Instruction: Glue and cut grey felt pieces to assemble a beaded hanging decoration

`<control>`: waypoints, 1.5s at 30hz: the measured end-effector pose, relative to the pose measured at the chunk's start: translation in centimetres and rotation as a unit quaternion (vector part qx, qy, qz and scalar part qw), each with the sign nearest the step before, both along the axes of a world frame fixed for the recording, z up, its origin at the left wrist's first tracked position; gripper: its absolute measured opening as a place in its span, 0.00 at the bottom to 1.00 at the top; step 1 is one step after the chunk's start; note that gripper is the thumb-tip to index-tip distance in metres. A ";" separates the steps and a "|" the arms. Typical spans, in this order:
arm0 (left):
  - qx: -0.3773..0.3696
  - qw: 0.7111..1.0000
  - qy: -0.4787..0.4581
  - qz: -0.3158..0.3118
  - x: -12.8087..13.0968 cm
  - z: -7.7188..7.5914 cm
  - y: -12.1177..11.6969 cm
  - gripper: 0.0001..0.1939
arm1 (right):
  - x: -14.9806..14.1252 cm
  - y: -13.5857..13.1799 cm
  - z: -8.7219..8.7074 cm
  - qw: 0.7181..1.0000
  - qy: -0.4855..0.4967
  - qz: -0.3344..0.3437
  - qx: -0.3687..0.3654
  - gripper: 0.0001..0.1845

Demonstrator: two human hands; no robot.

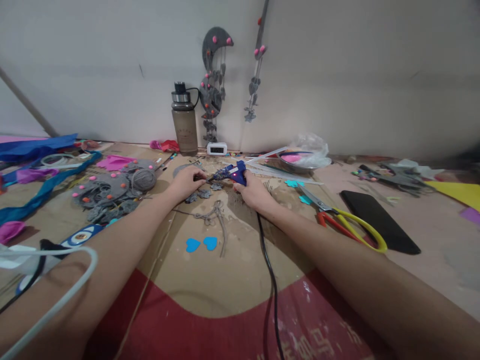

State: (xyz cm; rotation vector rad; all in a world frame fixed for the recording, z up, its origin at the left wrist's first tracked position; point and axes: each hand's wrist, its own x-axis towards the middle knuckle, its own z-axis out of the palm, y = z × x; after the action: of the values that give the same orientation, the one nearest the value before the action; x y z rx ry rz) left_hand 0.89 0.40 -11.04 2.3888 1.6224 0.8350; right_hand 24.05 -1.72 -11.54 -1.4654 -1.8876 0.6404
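Note:
My right hand [255, 191] is wrapped round a blue hot glue gun [236, 172]. A small red light glows on its body, and the nozzle points left. Just left of the nozzle is my left hand [189, 182], its fingers curled together; whatever they pinch is too small to make out. Grey felt flower shapes [204, 193] lie beneath and beside the fingertips. Closer to me is a tangle of grey cord [210, 216], with a blue heart [193, 245] and a second blue heart [210, 243] below it on the cardboard [232, 285].
Scissors [343, 215] and a black phone [378, 220] lie right. Grey yarn and felt with pompoms [108, 190] sit left. A bottle [184, 120], small clock [216, 149] and plate with a plastic bag [311, 152] stand behind. The gun's black cord [268, 260] runs toward me.

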 end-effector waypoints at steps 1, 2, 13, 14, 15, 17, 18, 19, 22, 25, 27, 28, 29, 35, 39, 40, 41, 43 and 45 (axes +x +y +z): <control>0.000 1.000 0.002 0.001 0.0 0.0 0.0 0.06 | 0.0 0.0 0.0 1.000 0.001 0.000 -0.001 0.18; 0.000 1.000 0.004 0.001 0.0 0.1 -0.1 0.06 | 0.1 0.0 0.0 1.000 0.003 -0.002 -0.001 0.18; 0.006 1.000 0.003 0.001 -0.1 -0.1 0.1 0.06 | 0.0 0.0 -0.2 1.000 0.020 -0.003 0.005 0.18; 0.007 1.000 0.002 0.000 -0.1 -0.1 0.1 0.05 | -0.1 0.0 -0.2 1.000 0.017 0.000 0.005 0.18; 0.007 1.000 0.002 -0.001 -0.1 -0.1 0.1 0.06 | -0.1 -0.1 -0.1 1.000 0.011 0.001 0.005 0.18; 0.005 1.000 0.002 -0.001 -0.1 -0.1 0.1 0.06 | -0.1 -0.1 0.0 1.000 -0.004 0.000 0.008 0.18; 0.002 1.000 0.002 0.000 -0.1 -0.1 0.1 0.06 | 0.0 -0.1 0.0 1.000 -0.011 0.000 0.007 0.18; 0.000 1.000 0.003 0.001 -0.1 -0.1 0.1 0.06 | 0.0 -0.1 0.0 1.000 -0.015 -0.002 0.004 0.18; -0.002 1.000 0.002 0.004 -0.1 0.0 0.0 0.06 | 0.2 -0.2 0.1 1.000 -0.014 -0.006 -0.008 0.18; -0.003 1.000 0.004 0.002 0.0 0.1 -0.1 0.06 | 0.3 -0.2 0.1 1.000 -0.004 -0.008 -0.006 0.18; -0.002 1.000 0.007 0.001 0.1 0.2 -0.1 0.06 | 0.2 -0.2 0.0 1.000 0.004 -0.010 0.002 0.18; -0.001 1.000 0.008 0.001 0.1 0.1 -0.1 0.06 | 0.2 -0.1 -0.1 1.000 0.008 -0.010 0.005 0.18; 0.001 1.000 0.009 0.001 0.0 0.1 -0.1 0.06 | 0.1 -0.1 -0.1 1.000 0.011 -0.010 0.007 0.18; 0.007 1.000 0.002 0.002 -0.2 -0.3 0.2 0.06 | -0.2 -0.2 0.2 1.000 -0.015 -0.005 0.007 0.18; 0.000 1.000 0.001 0.002 -0.1 -0.2 0.2 0.06 | 0.0 -0.4 0.4 1.000 -0.025 -0.006 -0.006 0.17; 0.000 1.000 0.001 0.002 -0.1 -0.2 0.2 0.06 | 0.0 -0.4 0.3 1.000 -0.022 -0.005 -0.010 0.17; 0.001 1.000 0.002 0.002 -0.1 -0.1 0.1 0.06 | 0.1 -0.4 0.3 1.000 -0.019 -0.006 -0.013 0.17; 0.003 1.000 0.002 0.004 0.0 0.1 0.0 0.06 | 0.2 -0.3 0.2 1.000 -0.012 -0.010 -0.014 0.16; 0.002 1.000 0.001 0.005 0.1 0.1 -0.1 0.06 | 0.3 -0.2 0.0 1.000 0.000 -0.011 -0.006 0.16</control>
State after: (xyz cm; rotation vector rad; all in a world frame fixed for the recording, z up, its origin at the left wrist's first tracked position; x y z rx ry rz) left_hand 0.95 0.35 -10.92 2.3864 1.6375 0.8374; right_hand 24.34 -1.91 -11.55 -1.4918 -1.8684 0.6431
